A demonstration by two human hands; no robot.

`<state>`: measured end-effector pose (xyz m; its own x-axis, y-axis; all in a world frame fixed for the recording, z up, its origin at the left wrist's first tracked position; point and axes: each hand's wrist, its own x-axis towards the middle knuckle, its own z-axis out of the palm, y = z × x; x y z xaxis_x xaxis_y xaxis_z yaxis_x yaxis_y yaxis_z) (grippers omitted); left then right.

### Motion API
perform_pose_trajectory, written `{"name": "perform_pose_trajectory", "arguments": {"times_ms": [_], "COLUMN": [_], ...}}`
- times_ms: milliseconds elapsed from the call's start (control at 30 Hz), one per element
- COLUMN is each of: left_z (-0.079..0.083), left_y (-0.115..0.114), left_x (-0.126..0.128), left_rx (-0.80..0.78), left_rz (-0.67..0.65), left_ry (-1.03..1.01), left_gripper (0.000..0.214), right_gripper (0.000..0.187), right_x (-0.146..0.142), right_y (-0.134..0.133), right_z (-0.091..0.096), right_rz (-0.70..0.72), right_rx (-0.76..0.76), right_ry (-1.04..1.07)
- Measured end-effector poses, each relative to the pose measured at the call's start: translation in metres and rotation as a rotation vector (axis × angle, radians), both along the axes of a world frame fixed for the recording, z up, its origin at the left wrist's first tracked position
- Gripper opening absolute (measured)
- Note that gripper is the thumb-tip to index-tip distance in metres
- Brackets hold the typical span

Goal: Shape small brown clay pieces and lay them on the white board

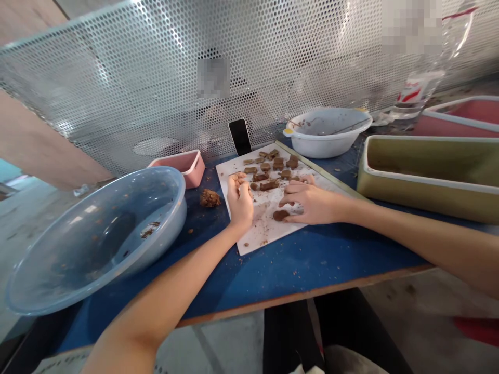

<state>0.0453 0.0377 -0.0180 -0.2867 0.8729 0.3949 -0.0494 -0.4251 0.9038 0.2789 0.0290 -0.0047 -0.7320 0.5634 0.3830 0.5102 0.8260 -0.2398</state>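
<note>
A white board [255,236] dusted with brown crumbs lies on the blue table. Over its left edge, my left hand [239,202] is curled closed, thumb against the fingers; anything inside is hidden. My right hand [312,201] rests over the right part of the board, thumb and fingers apart. Its thumb tip is at the edge of a flat, round piece of brown clay [280,215]. Beyond the hands sit several small shaped clay pieces [278,163], among them a longer clay piece [268,185]. A rough clay lump [209,198] lies left of the board.
A large blue basin [177,208] stands left, with a pink box [198,169] behind it. A phone [240,137] leans against the perforated metal screen [156,78]. Right are a white basin [327,143], a green planter [421,189], a pink planter [436,124] and a plastic bottle [419,88].
</note>
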Motion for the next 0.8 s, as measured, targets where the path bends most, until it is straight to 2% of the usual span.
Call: {"name": "perform_pose_trajectory", "arguments": {"times_ms": [200, 433, 633, 800], "left_z": [-0.001, 0.000, 0.001, 0.000], "left_y": [0.000, 0.000, 0.000, 0.001], "left_x": [-0.001, 0.000, 0.000, 0.000], "left_rx": [-0.005, -0.014, -0.009, -0.023], "left_rz": [0.009, 0.010, 0.008, 0.012], "left_ry": [0.009, 0.002, 0.011, 0.007], "left_gripper": [0.008, 0.011, 0.009, 0.009], "right_gripper": [0.030, 0.030, 0.040, 0.028], "right_x": [0.000, 0.000, 0.003, -0.010], "right_y": [0.005, 0.008, 0.008, -0.004], "right_z": [-0.005, -0.006, 0.004, -0.002], "right_rz": [0.103, 0.138, -0.009, -0.045], "right_rx": [-0.012, -0.007, -0.043, -0.113], "right_ry": [-0.036, -0.046, 0.023, 0.004]}}
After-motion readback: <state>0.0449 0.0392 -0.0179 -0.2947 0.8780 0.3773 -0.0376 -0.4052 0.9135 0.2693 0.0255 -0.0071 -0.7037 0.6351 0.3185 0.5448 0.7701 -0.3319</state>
